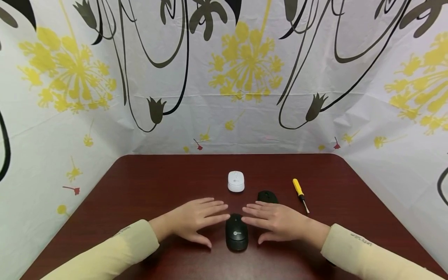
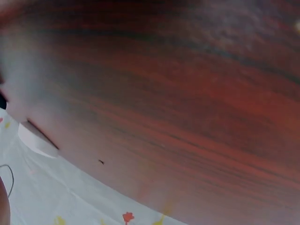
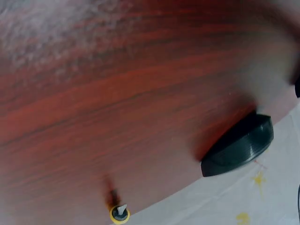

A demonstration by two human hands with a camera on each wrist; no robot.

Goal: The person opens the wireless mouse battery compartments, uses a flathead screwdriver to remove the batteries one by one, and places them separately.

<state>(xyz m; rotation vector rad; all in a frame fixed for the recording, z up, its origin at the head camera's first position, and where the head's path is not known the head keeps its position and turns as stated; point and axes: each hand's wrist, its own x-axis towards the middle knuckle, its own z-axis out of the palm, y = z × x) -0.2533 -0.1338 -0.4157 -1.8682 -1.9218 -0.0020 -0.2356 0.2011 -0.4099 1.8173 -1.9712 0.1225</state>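
In the head view a black computer mouse (image 1: 236, 238) lies near the front of the table, between the two hands. My left hand (image 1: 200, 218) is to its left, palm down, fingers spread and fairly straight. From the other side my right hand (image 1: 278, 221) reaches in the same way. Fingertips of both come close to the mouse's far end; whether they touch it I cannot tell. A second black mouse (image 1: 268, 196) is partly hidden behind the right hand; the right wrist view shows a black mouse (image 3: 240, 149) side-on. Neither hand holds anything.
Farther back stands a white mouse (image 1: 236, 181), its edge also in the left wrist view (image 2: 38, 141). A yellow-handled screwdriver (image 1: 298, 189) lies at the right, tip toward me. The dark red table (image 1: 168, 175) meets a patterned white cloth (image 1: 196, 116) behind and at both sides.
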